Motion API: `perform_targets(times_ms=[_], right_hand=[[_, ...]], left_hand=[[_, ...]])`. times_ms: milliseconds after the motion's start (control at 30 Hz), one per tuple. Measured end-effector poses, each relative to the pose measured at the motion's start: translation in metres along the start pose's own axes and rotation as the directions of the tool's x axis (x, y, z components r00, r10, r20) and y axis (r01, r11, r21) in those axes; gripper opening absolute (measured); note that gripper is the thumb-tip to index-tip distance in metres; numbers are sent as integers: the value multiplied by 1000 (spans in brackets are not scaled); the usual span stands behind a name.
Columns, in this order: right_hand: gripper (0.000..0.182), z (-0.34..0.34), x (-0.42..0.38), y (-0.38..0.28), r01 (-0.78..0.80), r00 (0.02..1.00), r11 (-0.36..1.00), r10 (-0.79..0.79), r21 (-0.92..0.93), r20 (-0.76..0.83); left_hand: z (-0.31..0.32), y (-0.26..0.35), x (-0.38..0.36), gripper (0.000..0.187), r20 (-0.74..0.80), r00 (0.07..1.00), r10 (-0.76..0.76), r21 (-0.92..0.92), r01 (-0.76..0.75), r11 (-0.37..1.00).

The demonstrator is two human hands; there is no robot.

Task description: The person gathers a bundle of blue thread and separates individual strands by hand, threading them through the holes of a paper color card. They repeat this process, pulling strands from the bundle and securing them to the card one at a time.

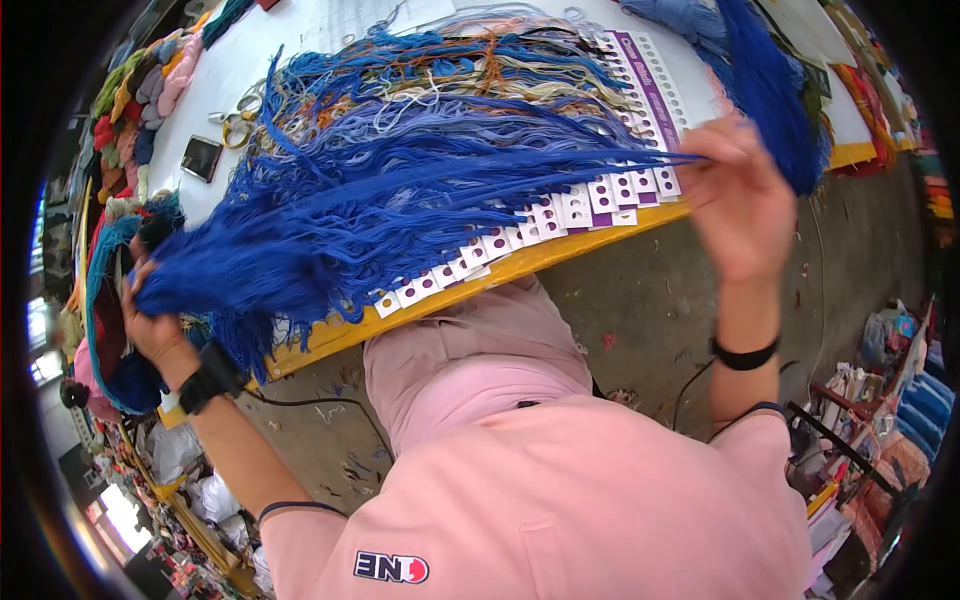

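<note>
At the left end of the table, my left hand [155,325] is closed around a thick bundle of royal-blue embroidery thread [240,268]. My right hand [738,190], slightly blurred, pinches the far end of a few blue strands and holds them stretched out to the right. Below these strands lie many skeins in blue, lilac, cream and orange [430,75], spread across the tabletop. Their right ends meet white cards with punched holes [545,215], which overlap in a row along the front edge. One card has a purple printed strip [650,90].
Scissors [238,125] and a small dark-screened device [201,158] lie at the left of the white table. More blue yarn [775,90] hangs over its right side. Colourful yarn bundles [150,90] line the left. The yellow table edge [470,285] runs before me.
</note>
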State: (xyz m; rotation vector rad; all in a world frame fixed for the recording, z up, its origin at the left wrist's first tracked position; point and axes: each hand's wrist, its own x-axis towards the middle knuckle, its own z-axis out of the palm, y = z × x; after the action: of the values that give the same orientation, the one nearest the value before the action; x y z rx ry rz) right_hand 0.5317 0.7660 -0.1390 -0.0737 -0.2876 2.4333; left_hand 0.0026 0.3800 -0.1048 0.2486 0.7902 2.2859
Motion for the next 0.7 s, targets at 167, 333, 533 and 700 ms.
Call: perform_targets(times_ms=[167,333,533,700], right_hand=[[15,-35,-90,-293,701,490,331,-867,-631,89],[19,-1,-19,-100,133,784,-464,-492,-876,379],[7,-45,25,48,103,913,-285,408,-953,-23],[10,-46,36,53,23,890,-289,441,-957,-112]], left_hand=[[-24,104,-7,45,134,982,132,44,-139,989],[100,-79,-23,21,72,994,-86,244,66,968],[175,-289,-70,28,-159,616,-772,288,777,560],[165,-334,-58,33,-286,450,-846,318,877,359]])
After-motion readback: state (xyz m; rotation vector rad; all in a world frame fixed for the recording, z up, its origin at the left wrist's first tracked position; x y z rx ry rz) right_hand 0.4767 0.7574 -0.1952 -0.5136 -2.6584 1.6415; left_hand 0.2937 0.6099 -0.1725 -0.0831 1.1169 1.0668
